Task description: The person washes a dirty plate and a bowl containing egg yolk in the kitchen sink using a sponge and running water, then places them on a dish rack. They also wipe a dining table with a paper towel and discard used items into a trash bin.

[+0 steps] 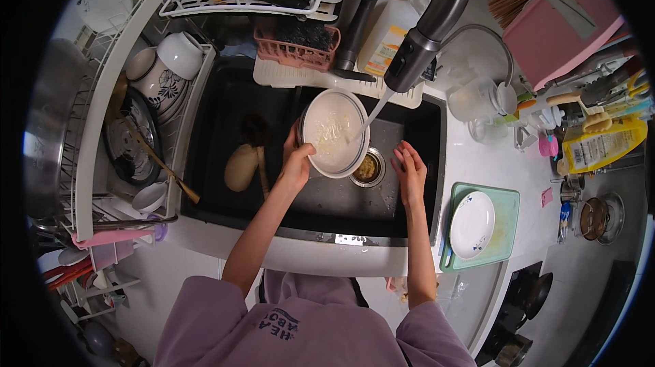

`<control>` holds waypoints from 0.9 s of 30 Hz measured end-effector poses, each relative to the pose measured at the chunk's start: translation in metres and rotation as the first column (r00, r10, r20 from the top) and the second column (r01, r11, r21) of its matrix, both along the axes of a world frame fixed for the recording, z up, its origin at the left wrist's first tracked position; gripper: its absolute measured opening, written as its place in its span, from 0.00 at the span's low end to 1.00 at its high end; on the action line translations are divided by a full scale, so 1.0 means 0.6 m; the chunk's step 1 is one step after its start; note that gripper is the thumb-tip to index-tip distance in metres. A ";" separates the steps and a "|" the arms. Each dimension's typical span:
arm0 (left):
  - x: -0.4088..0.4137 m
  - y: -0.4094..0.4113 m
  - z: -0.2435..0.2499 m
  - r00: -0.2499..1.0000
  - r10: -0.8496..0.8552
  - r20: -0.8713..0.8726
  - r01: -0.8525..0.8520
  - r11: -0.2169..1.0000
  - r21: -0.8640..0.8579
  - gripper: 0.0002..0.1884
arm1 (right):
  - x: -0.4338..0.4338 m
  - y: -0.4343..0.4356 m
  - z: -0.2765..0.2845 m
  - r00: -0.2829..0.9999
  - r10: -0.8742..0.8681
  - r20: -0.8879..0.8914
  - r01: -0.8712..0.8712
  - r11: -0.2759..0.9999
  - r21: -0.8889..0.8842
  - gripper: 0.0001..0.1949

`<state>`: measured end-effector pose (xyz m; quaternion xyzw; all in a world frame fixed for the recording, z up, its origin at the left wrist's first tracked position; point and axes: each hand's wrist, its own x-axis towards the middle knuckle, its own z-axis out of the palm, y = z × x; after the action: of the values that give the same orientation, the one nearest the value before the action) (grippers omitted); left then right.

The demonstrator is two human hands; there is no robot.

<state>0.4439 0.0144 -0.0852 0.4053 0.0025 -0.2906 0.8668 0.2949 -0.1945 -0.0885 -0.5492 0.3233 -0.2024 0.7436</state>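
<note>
My left hand (pixel 298 164) grips a white bowl (pixel 335 134) with a dark line around its rim. The thumb lies on the rim and the fingers are partly hidden beneath. From the metal faucet (pixel 412 62) a stream of water runs into the bowl, which is tilted and wet inside. My right hand (pixel 411 170) hovers over the right side of the black sink (pixel 327 203), empty, its fingers loosely bent. Between the hands, yellowish scraps fill the drain strainer (pixel 367 167). A tan oval object (pixel 241 168) and a brush-like tool (pixel 262 170) lie at the sink's left.
A dish rack (pixel 102 95) with bowls and plates stands left. Behind the sink are a pink scrubber basket (pixel 297 52) and a plastic bottle (pixel 391 31). At right, a white plate (pixel 473 224) rests on a green cutting board (pixel 506 244); jars (pixel 473 100) stand farther back.
</note>
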 end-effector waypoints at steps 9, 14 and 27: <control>-0.033 0.004 0.054 0.935 -0.208 -0.286 0.246 0.964 0.103 0.36 | -0.004 0.011 0.038 1.000 -0.002 -0.018 -0.004 0.956 -0.294 0.19; -0.057 0.005 0.064 0.899 -0.165 -0.406 0.237 0.962 0.135 0.25 | -0.009 0.032 0.081 1.000 -0.013 -0.020 0.000 0.836 -0.549 0.16; -0.173 -0.074 -0.074 0.913 -0.347 0.215 -0.122 0.269 0.955 0.56 | 0.247 0.384 0.093 0.440 0.518 -0.733 -0.729 -0.271 -0.629 0.05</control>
<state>0.3404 -0.0301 -0.1296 0.8902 -0.0224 -0.2066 0.4053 0.4431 0.0358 -0.0329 -0.9626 -0.1504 0.1203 0.1905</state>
